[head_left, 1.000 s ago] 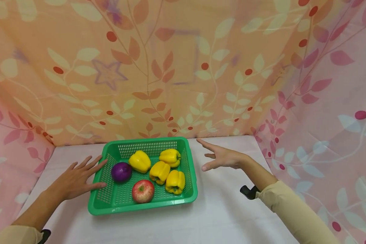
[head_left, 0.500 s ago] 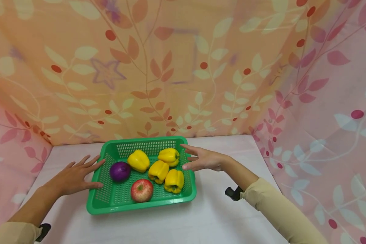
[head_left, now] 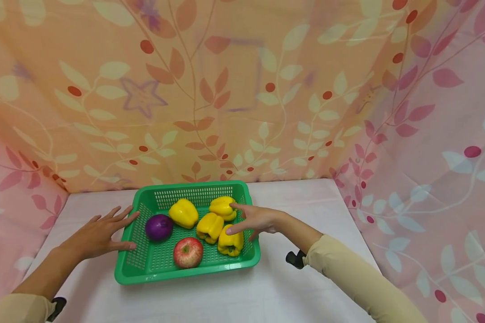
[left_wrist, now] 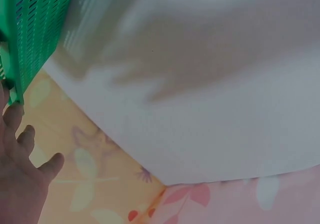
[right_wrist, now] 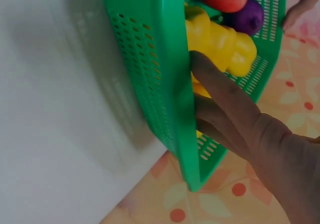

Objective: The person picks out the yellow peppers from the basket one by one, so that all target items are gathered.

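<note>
A green plastic basket [head_left: 186, 272] stands on the white table. Inside lie several yellow bell peppers [head_left: 183, 214], a red apple [head_left: 188, 253] and a round purple vegetable [head_left: 159, 227]. My left hand [head_left: 97, 235] is at the basket's left side, fingers spread, fingertips right at the rim. From the right, my right hand [head_left: 260, 220] reaches over the opposite rim. Its thumb and index finger stand apart, overlapping the two right-hand peppers [head_left: 230, 244] in the head view. In the right wrist view, those fingers [right_wrist: 225, 91] extend past the green rim toward the peppers.
White cloth [head_left: 295, 260] covers the table around the basket. Behind it hangs an orange leaf-patterned curtain [head_left: 234, 134], close to the basket's far side. Pink patterned curtains [head_left: 424, 179] close off the left and right sides. A black band part [head_left: 296, 259] sticks out below the right wrist.
My right hand has moved left, from beside the basket to over its right rim and the peppers. The left hand stays at the left rim, and the basket's contents keep their places.
</note>
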Tool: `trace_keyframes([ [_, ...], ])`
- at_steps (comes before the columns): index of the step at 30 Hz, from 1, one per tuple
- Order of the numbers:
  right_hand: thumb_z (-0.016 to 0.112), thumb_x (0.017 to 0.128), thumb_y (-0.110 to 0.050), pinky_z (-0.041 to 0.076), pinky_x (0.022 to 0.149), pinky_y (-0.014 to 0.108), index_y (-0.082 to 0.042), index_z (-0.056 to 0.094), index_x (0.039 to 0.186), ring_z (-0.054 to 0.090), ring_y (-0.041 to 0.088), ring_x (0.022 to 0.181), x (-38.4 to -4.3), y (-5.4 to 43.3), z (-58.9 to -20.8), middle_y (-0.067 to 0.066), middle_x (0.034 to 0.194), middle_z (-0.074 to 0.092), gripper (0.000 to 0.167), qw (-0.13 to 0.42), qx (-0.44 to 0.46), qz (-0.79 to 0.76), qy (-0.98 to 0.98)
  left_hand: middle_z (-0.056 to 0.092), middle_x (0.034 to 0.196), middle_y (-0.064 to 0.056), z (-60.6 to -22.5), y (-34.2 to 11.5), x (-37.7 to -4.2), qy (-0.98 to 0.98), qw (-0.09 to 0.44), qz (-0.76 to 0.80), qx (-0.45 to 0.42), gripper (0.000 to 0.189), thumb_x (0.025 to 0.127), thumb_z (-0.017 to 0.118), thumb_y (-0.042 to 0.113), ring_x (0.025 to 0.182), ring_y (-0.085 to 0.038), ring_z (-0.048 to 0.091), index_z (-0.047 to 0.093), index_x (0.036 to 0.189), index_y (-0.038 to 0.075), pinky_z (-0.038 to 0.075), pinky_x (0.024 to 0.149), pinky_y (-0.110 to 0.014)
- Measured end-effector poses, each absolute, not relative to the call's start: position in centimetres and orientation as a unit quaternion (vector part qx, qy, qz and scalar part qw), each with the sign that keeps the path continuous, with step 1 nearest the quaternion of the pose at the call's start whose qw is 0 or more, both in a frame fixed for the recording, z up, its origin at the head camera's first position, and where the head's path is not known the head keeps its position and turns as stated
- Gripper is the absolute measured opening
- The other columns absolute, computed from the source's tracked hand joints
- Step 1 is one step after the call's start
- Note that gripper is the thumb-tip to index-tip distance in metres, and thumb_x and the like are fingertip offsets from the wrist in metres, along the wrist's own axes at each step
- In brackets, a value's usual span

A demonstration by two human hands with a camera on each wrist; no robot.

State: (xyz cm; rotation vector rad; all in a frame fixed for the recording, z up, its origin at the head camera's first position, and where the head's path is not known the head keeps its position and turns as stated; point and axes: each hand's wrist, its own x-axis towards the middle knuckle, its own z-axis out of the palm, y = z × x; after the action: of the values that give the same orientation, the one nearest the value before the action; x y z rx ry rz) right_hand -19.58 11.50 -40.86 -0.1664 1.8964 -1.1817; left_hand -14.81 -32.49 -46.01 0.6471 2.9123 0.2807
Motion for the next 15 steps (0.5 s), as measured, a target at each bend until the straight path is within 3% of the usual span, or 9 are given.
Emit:
trace_keyframes([
  [15, 0.081, 0.084, -0.03, 0.055, 0.077, 0.064, -0.016, 0.016, 0.16, 0.033, 0.046, 0.14, -20.2, 9.3, -42.9, 0.023, 0.163, 0.013, 0.101, 0.436, -0.005, -0.456, 0.776, 0.036, 0.155, -0.025, -45.9, -32.2, -14.7, 0.968, 0.081, 0.109, 0.209, 0.094, 0.078, 0.073, 0.062, 0.137, -0.057, 0.029, 0.042, 0.152, 0.013, 0.028, 0.098, -0.08],
])
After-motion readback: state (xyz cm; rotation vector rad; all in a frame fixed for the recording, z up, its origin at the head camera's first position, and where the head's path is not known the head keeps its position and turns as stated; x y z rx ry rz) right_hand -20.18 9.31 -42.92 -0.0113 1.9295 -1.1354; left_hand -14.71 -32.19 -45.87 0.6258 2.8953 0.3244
